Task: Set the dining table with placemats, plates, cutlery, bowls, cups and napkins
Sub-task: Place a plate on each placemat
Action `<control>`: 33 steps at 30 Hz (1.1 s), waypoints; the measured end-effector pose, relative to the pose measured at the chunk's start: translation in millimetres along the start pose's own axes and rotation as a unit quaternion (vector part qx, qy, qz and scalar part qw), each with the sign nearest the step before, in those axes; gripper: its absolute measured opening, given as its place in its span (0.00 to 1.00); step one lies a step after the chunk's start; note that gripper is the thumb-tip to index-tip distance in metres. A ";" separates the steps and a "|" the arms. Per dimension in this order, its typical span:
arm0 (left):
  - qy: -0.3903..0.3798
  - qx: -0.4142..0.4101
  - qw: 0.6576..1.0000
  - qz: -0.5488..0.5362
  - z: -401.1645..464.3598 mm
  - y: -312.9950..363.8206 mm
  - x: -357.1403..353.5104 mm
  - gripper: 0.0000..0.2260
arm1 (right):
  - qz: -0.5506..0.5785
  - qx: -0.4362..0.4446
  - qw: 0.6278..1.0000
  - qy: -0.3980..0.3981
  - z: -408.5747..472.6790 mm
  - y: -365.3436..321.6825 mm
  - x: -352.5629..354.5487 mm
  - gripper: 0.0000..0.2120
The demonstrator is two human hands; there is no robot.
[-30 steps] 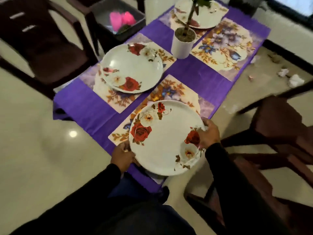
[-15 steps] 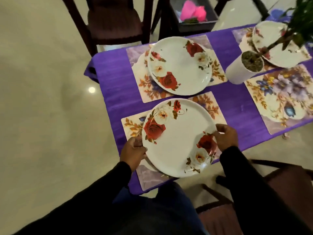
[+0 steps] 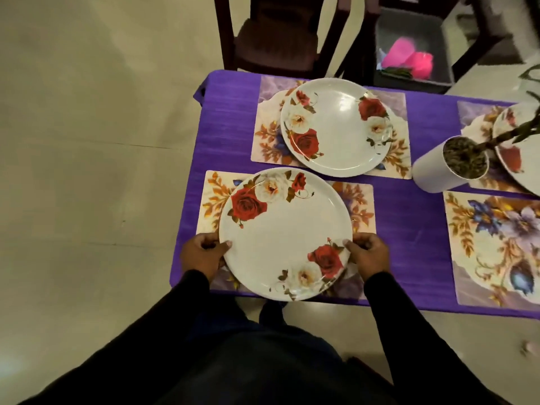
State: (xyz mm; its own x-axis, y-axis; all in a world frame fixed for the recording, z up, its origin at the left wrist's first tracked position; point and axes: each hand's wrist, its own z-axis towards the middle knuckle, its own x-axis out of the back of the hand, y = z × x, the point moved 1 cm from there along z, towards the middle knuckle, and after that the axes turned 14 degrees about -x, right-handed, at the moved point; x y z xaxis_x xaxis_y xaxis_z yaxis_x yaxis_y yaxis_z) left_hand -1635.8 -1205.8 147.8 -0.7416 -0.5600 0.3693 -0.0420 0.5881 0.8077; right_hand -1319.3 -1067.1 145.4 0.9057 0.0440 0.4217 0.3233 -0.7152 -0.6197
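I have the near plate (image 3: 285, 233) by both sides: my left hand (image 3: 201, 254) curls round its left rim with the thumb on top, and my right hand (image 3: 366, 255) pinches the right rim the same way. Both grips are narrow, closed on the rim itself. Holding it at opposite edges keeps the wide, shallow dish level and lets me slide or turn it without touching the eating surface.

The plate sits over the near placemat (image 3: 361, 206), whose leafy corners show out at left and right — its near edge hangs a little past the mat toward me, so I judge it needs a small push away from me to centre it. Whether it rests fully on the mat or is a touch lifted I cannot tell.

Across from it a second plate (image 3: 336, 127) lies on the far placemat (image 3: 267, 135), set toward that mat's right side. To the right an empty placemat (image 3: 496, 247) has no plate yet, and beyond it a third plate (image 3: 514, 153) is partly hidden behind the white plant pot (image 3: 432, 173) standing in the middle of the purple tablecloth (image 3: 403, 217).

The grey bin (image 3: 409, 33) on a chair beyond the table holds pink cups (image 3: 415, 61), so I reckon cups, cutlery, bowls and napkins all remain — the task is early on
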 end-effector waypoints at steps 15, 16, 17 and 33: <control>0.054 -0.052 0.996 0.050 -19.9 1.5 -5.8 0.14 | 0.054 -0.030 0.998 0.012 -7.4 2.0 -2.0 0.09; 0.058 -0.056 0.995 0.059 -19.3 3.1 -5.7 0.14 | 0.030 -0.020 0.999 0.025 -9.2 0.7 -2.7 0.09; 0.060 -0.059 0.994 0.067 -19.0 5.6 -6.0 0.15 | 0.004 -0.011 0.999 0.037 -10.5 -0.8 -3.7 0.10; 0.092 -0.054 0.988 0.113 -4.7 17.8 -12.2 0.15 | 0.036 -0.051 0.998 -0.013 -2.2 -10.0 -2.8 0.12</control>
State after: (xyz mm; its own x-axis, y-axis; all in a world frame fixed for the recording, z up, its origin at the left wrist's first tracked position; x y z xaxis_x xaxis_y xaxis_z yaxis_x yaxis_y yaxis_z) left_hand -1624.3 -1191.3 159.8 -0.5896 -0.5240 0.6147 0.1898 0.6499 0.7360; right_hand -1325.6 -1061.6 151.9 0.9329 0.0072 0.3600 0.2288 -0.7839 -0.5772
